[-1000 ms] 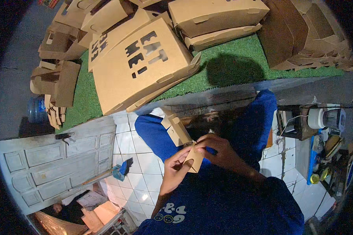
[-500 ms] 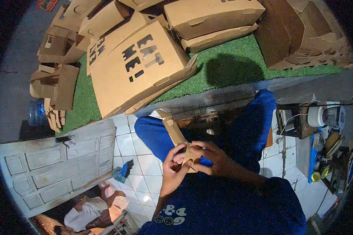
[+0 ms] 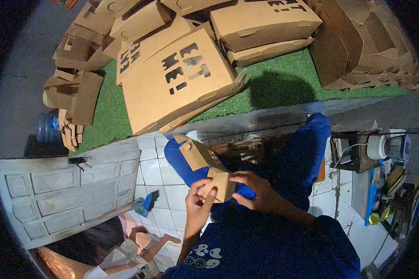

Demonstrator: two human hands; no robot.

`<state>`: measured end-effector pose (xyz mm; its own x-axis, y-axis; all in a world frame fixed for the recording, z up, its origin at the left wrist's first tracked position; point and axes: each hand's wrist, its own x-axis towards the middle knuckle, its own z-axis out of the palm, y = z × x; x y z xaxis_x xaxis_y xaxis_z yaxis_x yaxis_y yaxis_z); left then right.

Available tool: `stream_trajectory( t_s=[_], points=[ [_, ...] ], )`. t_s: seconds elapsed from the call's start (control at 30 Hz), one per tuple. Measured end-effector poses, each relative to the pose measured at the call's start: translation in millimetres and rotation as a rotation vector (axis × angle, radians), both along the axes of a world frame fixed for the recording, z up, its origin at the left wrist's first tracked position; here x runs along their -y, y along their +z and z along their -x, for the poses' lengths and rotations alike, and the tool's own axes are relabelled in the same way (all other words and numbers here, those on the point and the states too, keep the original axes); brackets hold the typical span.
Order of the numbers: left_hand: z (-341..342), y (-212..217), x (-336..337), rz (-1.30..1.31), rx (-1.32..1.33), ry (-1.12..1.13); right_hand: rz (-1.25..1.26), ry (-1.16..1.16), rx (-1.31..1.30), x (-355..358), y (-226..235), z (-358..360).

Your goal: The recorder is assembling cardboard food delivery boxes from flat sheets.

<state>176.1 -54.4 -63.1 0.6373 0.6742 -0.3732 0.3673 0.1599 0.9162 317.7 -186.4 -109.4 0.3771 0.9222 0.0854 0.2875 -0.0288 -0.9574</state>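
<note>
Above my lap I hold a small brown cardboard box [image 3: 220, 188], partly folded, its walls standing up at the end nearest me. Its long lid panel [image 3: 194, 156] with a rounded cutout swings open away from me, over my left knee. My left hand [image 3: 200, 203] grips the near left corner, thumb on the outside wall and fingers curled round the side. My right hand [image 3: 250, 189] holds the right side between thumb and fingers. The inside of the box is mostly hidden from view.
Ahead, a table with green artificial turf [image 3: 284, 83] bears large printed brown boxes [image 3: 172, 88], smaller open boxes [image 3: 79, 93] and stacked cardboard [image 3: 358, 51]. A white door [image 3: 70, 195] and a broom [image 3: 146, 203] stand left. Another person [image 3: 139, 251] is lower left; a cluttered shelf [image 3: 372, 186] is right.
The end of the small box, flatter and covered by my fingers before, now stands up as folded walls. My hands have spread a little apart to its two sides. The view has shifted slightly.
</note>
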Motion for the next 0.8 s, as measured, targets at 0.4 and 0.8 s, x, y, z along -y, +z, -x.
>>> stream_trajectory(
  t_s=[0.4, 0.8],
  points=[
    [-10.5, 6.8, 9.7, 0.197, 0.089, -0.123, -0.046, 0.046, 0.145, -9.1, 7.3, -5.5],
    [21.6, -37.1, -28.6, -0.010, 0.135, 0.450, -0.255, -0.049, -0.679, 7.1, 11.5, -19.4]
  ],
)
